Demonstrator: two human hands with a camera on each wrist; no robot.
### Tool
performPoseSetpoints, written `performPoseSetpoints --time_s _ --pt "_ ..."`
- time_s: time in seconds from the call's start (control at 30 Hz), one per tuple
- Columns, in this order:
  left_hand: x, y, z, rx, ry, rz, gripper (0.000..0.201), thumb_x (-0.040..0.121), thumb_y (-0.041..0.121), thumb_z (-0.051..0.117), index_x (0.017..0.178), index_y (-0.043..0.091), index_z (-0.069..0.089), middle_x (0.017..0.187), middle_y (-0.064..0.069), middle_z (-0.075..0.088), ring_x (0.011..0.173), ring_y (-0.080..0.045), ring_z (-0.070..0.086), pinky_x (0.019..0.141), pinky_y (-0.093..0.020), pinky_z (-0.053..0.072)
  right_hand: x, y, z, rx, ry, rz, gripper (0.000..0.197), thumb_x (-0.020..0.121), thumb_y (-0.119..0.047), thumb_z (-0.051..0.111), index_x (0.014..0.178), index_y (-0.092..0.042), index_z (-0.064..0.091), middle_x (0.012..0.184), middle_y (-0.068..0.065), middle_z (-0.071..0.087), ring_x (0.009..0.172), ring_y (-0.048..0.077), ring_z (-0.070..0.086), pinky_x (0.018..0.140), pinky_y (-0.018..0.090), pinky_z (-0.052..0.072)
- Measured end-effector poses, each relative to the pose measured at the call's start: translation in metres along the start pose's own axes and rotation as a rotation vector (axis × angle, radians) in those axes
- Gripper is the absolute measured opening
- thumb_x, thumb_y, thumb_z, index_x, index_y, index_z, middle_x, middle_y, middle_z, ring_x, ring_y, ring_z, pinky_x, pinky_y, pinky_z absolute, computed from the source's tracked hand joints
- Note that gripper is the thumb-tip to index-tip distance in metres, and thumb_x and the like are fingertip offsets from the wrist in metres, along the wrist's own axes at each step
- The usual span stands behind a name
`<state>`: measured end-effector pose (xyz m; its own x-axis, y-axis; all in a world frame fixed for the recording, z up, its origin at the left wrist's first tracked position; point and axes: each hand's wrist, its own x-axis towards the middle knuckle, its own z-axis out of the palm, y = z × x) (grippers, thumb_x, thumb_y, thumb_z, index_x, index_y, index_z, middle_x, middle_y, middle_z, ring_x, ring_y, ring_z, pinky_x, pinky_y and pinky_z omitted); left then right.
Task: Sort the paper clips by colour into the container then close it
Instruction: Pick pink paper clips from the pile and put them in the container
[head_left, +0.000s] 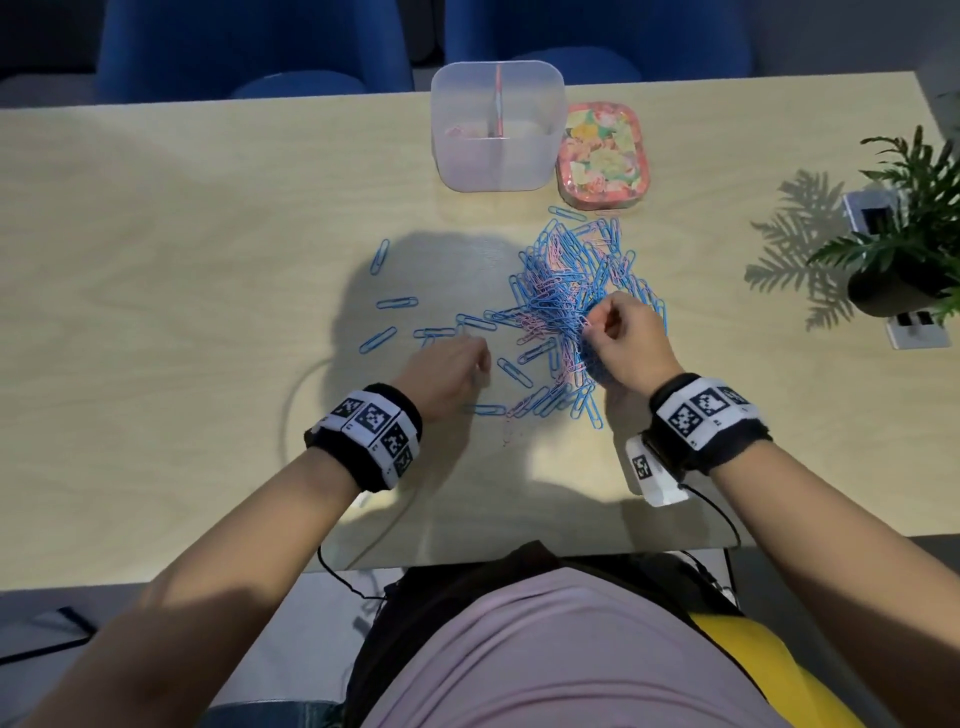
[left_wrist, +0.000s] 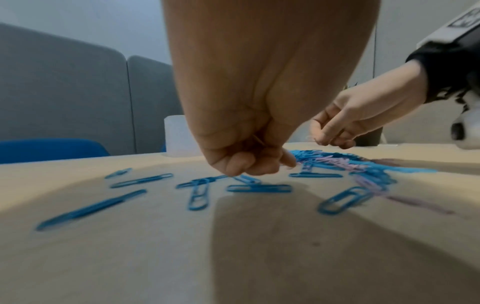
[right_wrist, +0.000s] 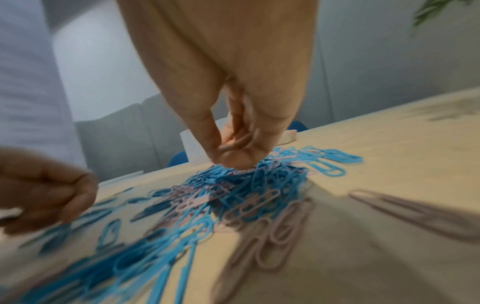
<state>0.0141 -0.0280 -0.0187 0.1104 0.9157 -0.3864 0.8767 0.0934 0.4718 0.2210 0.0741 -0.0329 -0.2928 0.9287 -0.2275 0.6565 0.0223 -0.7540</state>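
Standing at the table's (head_left: 182, 218) far edge, a clear container (head_left: 497, 127) is seen open, split by a divider into L and R compartments; a few pink clips (head_left: 460, 131) are seen in the L one, while the R one's contents can't be made out. A floral lid (head_left: 602, 156) is laid flat just beside it on the R, touching or nearly so. Between container and person, a heap (head_left: 571, 291) of mixed blue & pink clips is piled, w/ single blue clips (head_left: 397, 303) scattered to its L and pink ones lying at its near edge. The right hand (head_left: 623, 338) is held over the heap's near side, thumb and fingertips pressed together on what look like pink clips (right_wrist: 235, 142), though blur makes it hard to confirm. The left hand (head_left: 452, 374) is lowered among the scattered clips, fingers curled w/ tips at the tabletop; whether a clip is pinched can't be told, though a thin sliver is glimpsed in its palm. A potted plant (head_left: 904, 244) is set at the R edge, well apart from the heap, next to table sockets (head_left: 872, 210). Blue chairs (head_left: 249, 47) are lined up behind the table. Marker bands are worn on both wrists, w/ cables trailing off the near edge.
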Motion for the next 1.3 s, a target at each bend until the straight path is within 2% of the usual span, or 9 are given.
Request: performPoseSetpoints --time_s 0.1,0.2,0.43,0.53,0.77,0.93,1.07,1.2,1.3 --pt "-0.003 0.018 0.016 -0.033 -0.036 0.046 0.024 0.095 0.030 0.043 0.102 0.009 0.052 0.106 -0.009 0.058 0.099 -0.026 0.054 0.085 -0.037 0.041 -0.008 0.000 -0.002 0.319 -0.101 0.149 0.022 0.092 0.003 0.040 0.096 -0.011 0.055 0.053 0.003 0.042 0.032 0.002 0.039 0.039 0.016 0.034" --pt "0.001 0.029 0.032 0.065 -0.025 0.029 0.039 0.089 0.050 0.048 0.100 0.013 0.053 0.105 -0.007 0.059 0.097 -0.024 0.054 0.080 -0.036 0.043 -0.011 0.001 -0.003 0.398 -0.157 0.244 0.031 0.092 0.002 0.036 0.077 -0.014 0.058 0.047 0.003 0.048 0.029 0.005 0.037 0.037 0.013 0.028" --pt "0.013 0.026 0.032 -0.068 0.022 0.006 0.020 0.093 0.022 0.049 0.101 0.004 0.055 0.108 -0.014 0.057 0.102 -0.029 0.054 0.086 -0.035 0.039 -0.022 0.001 -0.002 -0.604 -0.358 -0.400 0.016 0.088 -0.022 0.053 0.094 -0.028 0.068 0.087 0.002 0.058 0.081 0.024 0.057 0.063 0.027 0.033" --pt "0.013 0.020 0.018 -0.242 0.063 -0.041 0.017 0.093 0.020 0.051 0.096 0.004 0.056 0.101 -0.014 0.061 0.095 -0.026 0.056 0.084 -0.032 0.040 -0.019 0.000 -0.002 -0.606 -0.295 -0.458 0.016 0.087 -0.019 0.054 0.091 -0.022 0.069 0.094 0.004 0.059 0.089 0.029 0.060 0.062 0.029 0.032" --pt "0.007 0.006 0.003 -0.551 -0.099 -0.067 0.021 0.094 0.002 0.038 0.088 0.016 0.051 0.069 0.004 0.061 0.057 0.005 0.057 0.067 -0.014 0.046 0.000 -0.004 -0.010 -0.036 -0.163 -0.150 0.009 0.086 -0.018 0.063 0.087 -0.012 0.070 0.082 0.001 0.064 0.074 0.013 0.058 0.079 0.037 0.048" --pt "0.001 0.017 0.010 -0.366 -0.173 0.006 0.019 0.092 0.013 0.042 0.101 0.008 0.058 0.073 0.007 0.052 0.070 -0.012 0.048 0.063 -0.018 0.037 0.001 -0.003 -0.018 0.459 -0.116 0.125 0.020 0.096 -0.009 0.047 0.078 -0.015 0.052 0.049 -0.007 0.060 0.038 0.005 0.050 0.035 0.017 0.040" --pt "-0.002 0.017 0.023 -0.007 -0.215 0.176 0.024 0.084 0.029 0.062 0.103 0.015 0.058 0.103 -0.002 0.060 0.092 -0.020 0.057 0.076 -0.028 0.043 -0.006 -0.011 -0.025 0.721 -0.180 0.371 0.022 0.095 -0.006 0.039 0.078 -0.012 0.052 0.058 0.004 0.051 0.044 0.012 0.053 0.036 0.020 0.042" --pt "-0.002 0.016 0.026 0.141 -0.177 0.213 0.017 0.088 0.028 0.057 0.101 0.016 0.060 0.106 -0.003 0.058 0.098 -0.021 0.058 0.069 -0.026 0.036 -0.016 -0.008 -0.014 0.246 -0.296 0.098 0.026 0.090 -0.023 0.057 0.065 -0.016 0.054 0.053 0.005 0.042 0.040 0.015 0.037 0.044 0.022 0.030" --pt "-0.003 0.017 0.028 0.141 -0.184 0.195 0.017 0.091 0.024 0.051 0.100 0.011 0.058 0.104 -0.008 0.057 0.094 -0.024 0.056 0.072 -0.029 0.038 -0.023 -0.006 -0.004 -0.396 -0.357 -0.190 0.007 0.084 -0.028 0.062 0.082 -0.023 0.066 0.063 -0.002 0.057 0.064 0.021 0.053 0.060 0.028 0.036"
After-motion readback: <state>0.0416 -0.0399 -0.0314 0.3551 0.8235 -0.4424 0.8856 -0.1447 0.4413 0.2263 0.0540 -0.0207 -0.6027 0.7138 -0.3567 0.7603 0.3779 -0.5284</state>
